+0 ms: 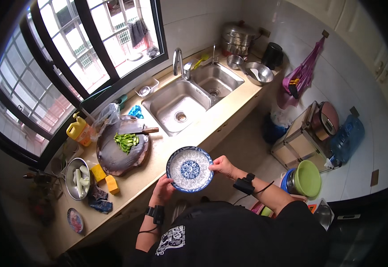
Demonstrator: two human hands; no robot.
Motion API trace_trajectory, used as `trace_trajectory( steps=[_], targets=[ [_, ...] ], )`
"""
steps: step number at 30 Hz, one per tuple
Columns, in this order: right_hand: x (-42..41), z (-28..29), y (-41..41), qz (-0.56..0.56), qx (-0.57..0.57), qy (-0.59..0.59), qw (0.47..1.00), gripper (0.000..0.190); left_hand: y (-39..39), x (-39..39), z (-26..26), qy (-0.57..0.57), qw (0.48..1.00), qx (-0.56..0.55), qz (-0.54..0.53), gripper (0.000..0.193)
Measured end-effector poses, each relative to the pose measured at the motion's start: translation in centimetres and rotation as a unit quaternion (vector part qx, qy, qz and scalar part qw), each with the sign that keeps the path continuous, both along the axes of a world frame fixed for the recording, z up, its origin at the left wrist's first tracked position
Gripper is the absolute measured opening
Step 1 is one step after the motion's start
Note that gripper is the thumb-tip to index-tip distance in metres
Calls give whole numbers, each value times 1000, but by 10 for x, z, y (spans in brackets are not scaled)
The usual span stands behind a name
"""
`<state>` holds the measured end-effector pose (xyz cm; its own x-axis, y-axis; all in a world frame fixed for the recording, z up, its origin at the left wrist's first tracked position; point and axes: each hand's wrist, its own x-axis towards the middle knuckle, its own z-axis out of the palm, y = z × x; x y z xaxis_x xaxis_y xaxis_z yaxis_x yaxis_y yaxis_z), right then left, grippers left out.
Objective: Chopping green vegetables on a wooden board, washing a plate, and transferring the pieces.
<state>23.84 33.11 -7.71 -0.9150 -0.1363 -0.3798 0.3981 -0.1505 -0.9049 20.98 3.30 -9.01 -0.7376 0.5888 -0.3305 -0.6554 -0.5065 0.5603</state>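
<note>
A blue-and-white patterned plate [190, 169] is held face up between both hands, partly over the counter's front edge. My left hand [163, 189] grips its lower left rim, and my right hand [223, 166] pinches the right rim with thumb and fingers. To the left, chopped green vegetable pieces [126, 143] lie on a thick round chopping board [109, 157], beside a cleaver [132, 126] with a wooden handle. Nearby stand a metal bowl [69, 180] of pale peeled vegetable pieces and two yellow-orange blocks [112, 185]. A small oval dish [75, 220] holds what looks like raw meat.
A double steel sink [180, 103] with a faucet [178, 61] is set in the counter. A yellow bottle [79, 130] stands by the window. At the far end are a steamer pot [238, 38] and a pan [264, 74]. Green basins [308, 178] stand at the right.
</note>
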Motion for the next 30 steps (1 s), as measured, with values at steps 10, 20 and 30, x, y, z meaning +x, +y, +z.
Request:
trace_trajectory(
  steps=[10,20,30],
  targets=[
    [-142,-15,53,-12,58,-30,998,25,51,-124,-19,39,998,-3,42,40],
    [-338,-29,120,-108,84,6,991,22,97,-223,-18,-66,972,-87,207,24],
    [-583,-20,175,-57,141,33,988,75,122,-285,-53,-100,936,-115,316,38]
  ],
)
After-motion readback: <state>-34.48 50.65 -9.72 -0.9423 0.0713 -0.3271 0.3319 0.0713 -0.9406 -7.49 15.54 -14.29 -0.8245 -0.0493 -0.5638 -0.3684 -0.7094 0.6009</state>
